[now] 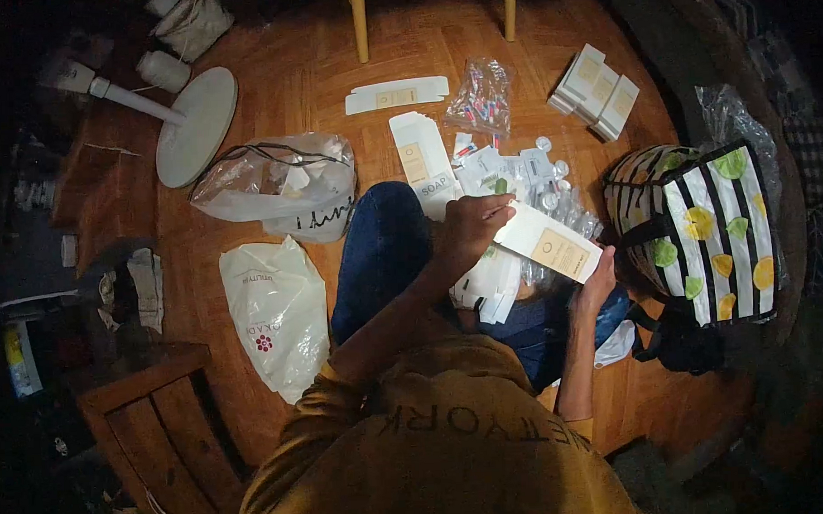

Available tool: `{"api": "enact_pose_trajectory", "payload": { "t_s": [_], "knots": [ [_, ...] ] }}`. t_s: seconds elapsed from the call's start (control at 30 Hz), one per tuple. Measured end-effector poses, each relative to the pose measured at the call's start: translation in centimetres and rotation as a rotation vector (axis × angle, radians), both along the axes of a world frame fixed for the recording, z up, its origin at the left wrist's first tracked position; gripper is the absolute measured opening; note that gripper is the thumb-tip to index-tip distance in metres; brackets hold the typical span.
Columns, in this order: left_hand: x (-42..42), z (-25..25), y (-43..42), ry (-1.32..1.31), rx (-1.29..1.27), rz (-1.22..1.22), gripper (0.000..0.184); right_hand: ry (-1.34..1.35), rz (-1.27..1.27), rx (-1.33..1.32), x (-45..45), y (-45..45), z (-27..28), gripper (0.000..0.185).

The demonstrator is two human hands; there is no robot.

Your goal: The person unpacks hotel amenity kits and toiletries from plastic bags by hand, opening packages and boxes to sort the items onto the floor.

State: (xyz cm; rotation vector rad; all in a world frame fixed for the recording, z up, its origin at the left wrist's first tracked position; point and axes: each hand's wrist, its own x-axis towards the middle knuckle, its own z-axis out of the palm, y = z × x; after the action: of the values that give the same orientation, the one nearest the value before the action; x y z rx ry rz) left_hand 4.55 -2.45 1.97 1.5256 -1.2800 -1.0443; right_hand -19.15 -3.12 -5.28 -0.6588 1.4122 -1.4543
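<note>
Between my two hands is a small white carton (550, 240) with a beige printed panel, tilted over my lap. My left hand (476, 226) pinches its upper left end with the fingertips. At the opposite end, my right hand (596, 279) is closed around the lower right edge. Just beyond my left hand lies an unfolded white carton (422, 157) marked "SOAP". Several white packets (485, 168) and small clear containers (554, 198) are piled behind the held carton. More flat white pieces (494, 290) rest by my lap beneath it.
Finished-looking white boxes (596, 92) stand at the back right, beside a striped fruit-print bag (714, 233). A clear bag of small coloured items (481, 99) and a flat carton (397, 95) lie ahead. Plastic bags (278, 316) and a white round-based stand (198, 128) are on the left.
</note>
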Motion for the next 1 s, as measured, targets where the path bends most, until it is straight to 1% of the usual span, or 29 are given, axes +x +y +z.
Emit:
{"api": "enact_pose_trajectory", "payload": {
  "t_s": [0.03,0.07,0.1,0.17,0.2,0.23,0.27,0.3,0.37,0.4,0.43,0.47,0.5,0.57,0.6,0.67,0.7,0.73,0.77,0.8,0.83,0.87,0.9,0.97,1.0],
  "knots": [
    [0.0,-0.7,0.1,-0.068,-0.206,-0.005,0.025,0.052,-0.005,0.005,0.0,0.1,0.3,0.031],
    [0.0,-0.5,0.0,-0.135,-0.412,-0.010,0.024,0.052,-0.005,0.006,0.1,0.1,0.7,0.031],
    [-0.1,-0.2,0.0,-0.134,-0.412,-0.010,0.024,0.071,-0.007,-0.029,0.4,0.2,1.3,0.030],
    [-0.5,0.5,0.1,-0.097,-0.036,0.043,0.024,0.089,-0.008,-0.063,0.7,0.4,1.5,0.029],
    [-0.7,0.4,0.0,-0.097,-0.036,0.043,0.024,0.196,-0.011,-0.094,0.8,0.3,1.5,0.028],
    [-1.1,0.2,0.0,-0.145,-0.044,0.100,0.024,0.303,-0.015,-0.125,0.8,0.3,1.5,0.028],
    [-1.4,-0.1,-0.1,-0.191,-0.051,0.158,0.024,0.304,-0.016,-0.124,1.0,0.4,1.5,0.028],
    [-1.4,-0.5,-0.2,-0.191,-0.051,0.158,0.024,0.263,-0.027,-0.115,1.3,0.3,1.6,0.027],
    [-1.1,-0.9,-0.8,-0.107,-0.077,0.174,0.024,0.219,-0.035,-0.107,1.4,0.2,1.4,0.027],
    [-0.7,-1.1,-1.2,-0.107,-0.078,0.174,0.024,0.129,-0.036,-0.072,1.1,0.0,1.2,0.027],
    [0.0,-1.2,-1.5,-0.055,0.037,0.105,0.024,0.039,-0.038,-0.036,0.9,-0.1,1.1,0.028],
    [0.4,-1.4,-1.7,-0.004,0.153,0.035,0.024,0.038,-0.038,-0.035,0.8,-0.2,1.1,0.028],
    [0.5,-1.8,-1.6,-0.003,0.155,0.035,0.024,0.000,-0.020,-0.034,0.7,-0.1,1.0,0.028],
    [0.5,-2.1,-1.5,0.132,0.204,0.030,0.033,-0.038,-0.003,-0.033,0.7,-0.2,1.1,0.027],
    [0.5,-2.1,-1.4,0.133,0.206,0.032,0.033,0.002,-0.002,-0.043,0.8,-0.1,1.2,0.027],
    [0.4,-1.8,-1.2,-0.027,0.035,0.018,0.029,0.042,-0.001,-0.055,1.0,-0.1,1.5,0.027],
    [0.2,-1.6,-1.1,-0.027,0.034,0.019,0.029,0.098,-0.009,-0.067,1.2,0.0,1.6,0.028],
    [-0.1,-1.4,-1.0,-0.106,-0.049,0.056,0.026,0.154,-0.016,-0.079,1.4,0.0,1.6,0.028],
    [-0.3,-0.9,-0.8,-0.184,-0.133,0.093,0.024,0.153,-0.014,-0.079,1.6,0.0,1.6,0.028],
    [-0.5,-0.3,-0.5,-0.184,-0.133,0.094,0.024,0.217,-0.056,-0.077,1.8,0.0,1.6,0.029],
    [-0.7,0.3,-0.1,-0.034,-0.085,0.079,0.027,0.281,-0.099,-0.076,2.0,0.0,1.5,0.030],
    [-0.9,0.8,0.1,0.117,-0.036,0.063,0.030,0.282,-0.100,-0.077,2.3,0.1,1.6,0.030],
    [-1.3,0.5,0.1,0.118,-0.036,0.061,0.030,0.295,-0.112,-0.062,2.6,0.2,1.6,0.031],
    [-1.9,0.0,0.1,0.293,-0.212,0.059,0.036,0.308,-0.125,-0.047,3.4,0.5,1.9,0.032],
    [-1.9,0.1,0.1,0.293,-0.212,0.059,0.036,0.251,-0.154,-0.028,4.1,0.6,2.2,0.032]
  ]
}}
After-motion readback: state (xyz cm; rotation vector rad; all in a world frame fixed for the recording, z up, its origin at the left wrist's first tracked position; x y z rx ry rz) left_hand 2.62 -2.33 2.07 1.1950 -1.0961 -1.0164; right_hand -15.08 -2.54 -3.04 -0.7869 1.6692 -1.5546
